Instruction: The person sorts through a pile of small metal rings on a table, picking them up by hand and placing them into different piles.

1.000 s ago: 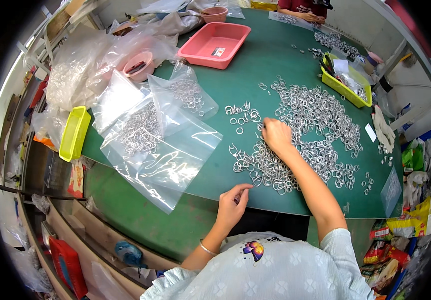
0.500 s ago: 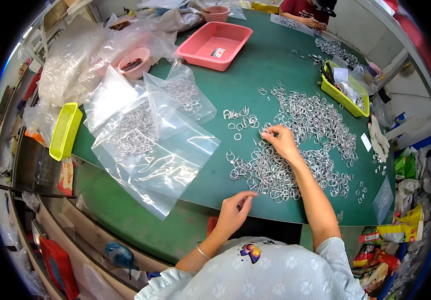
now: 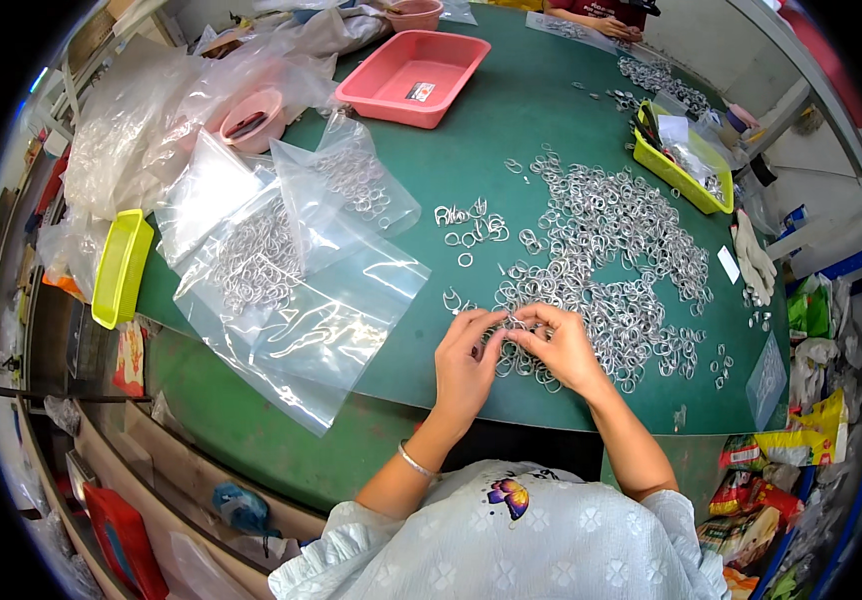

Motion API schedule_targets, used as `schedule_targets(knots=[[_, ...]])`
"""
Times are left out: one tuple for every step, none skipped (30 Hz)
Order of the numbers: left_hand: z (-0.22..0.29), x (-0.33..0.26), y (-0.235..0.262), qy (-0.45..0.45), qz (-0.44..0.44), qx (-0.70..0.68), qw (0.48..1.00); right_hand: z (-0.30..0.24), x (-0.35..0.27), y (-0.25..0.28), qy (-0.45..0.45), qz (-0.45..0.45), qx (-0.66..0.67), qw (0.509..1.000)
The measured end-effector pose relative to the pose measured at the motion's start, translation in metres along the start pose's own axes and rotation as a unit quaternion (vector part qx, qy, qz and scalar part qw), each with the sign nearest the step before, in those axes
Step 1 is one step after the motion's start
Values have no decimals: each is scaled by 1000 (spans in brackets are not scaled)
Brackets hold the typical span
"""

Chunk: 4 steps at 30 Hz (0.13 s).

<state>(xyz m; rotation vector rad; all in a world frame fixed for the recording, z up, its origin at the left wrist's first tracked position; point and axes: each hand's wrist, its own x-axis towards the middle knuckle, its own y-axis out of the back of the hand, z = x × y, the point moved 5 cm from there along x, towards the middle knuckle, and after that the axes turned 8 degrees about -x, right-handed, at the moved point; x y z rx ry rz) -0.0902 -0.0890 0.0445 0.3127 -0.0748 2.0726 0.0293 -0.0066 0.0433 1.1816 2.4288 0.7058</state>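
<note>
In front of me, my left hand [image 3: 466, 362] and my right hand [image 3: 559, 348] meet fingertip to fingertip at the near edge of a large pile of silver metal rings [image 3: 623, 235]. Both pinch a small metal ring [image 3: 514, 322] between them, mostly covered by the fingers. Beyond my left hand, a small separate group of rings [image 3: 478, 236] lies on the green table [image 3: 541, 100]. To the left, a clear plastic bag [image 3: 336, 330] holds many more rings, and a smaller clear bag [image 3: 391, 205] with rings lies behind it.
A pink tray [image 3: 361, 92] stands at the back, with a pink bowl [image 3: 273, 130] left of it. A yellow-green basket [image 3: 696, 185] with items stands at the right, an empty one [image 3: 123, 270] at the left edge. Across the table, a person's hand [image 3: 619, 30] is near other rings.
My right hand has drawn back toward me from the middle of the pile. My left hand has risen over the table edge to meet it, and both now hold a ring.
</note>
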Motion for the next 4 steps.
schedule_targets(knots=[[-2,0,0,2,4,4,1000,2,0,1,-9,0,39,999],[-5,0,0,4,8,9,1000,6,0,-1,-18,1,78,997],[-8,0,-1,7,12,13,1000,12,0,-4,-28,1,117,993],[-9,0,-2,6,10,13,1000,14,-1,-3,-28,3,118,993]])
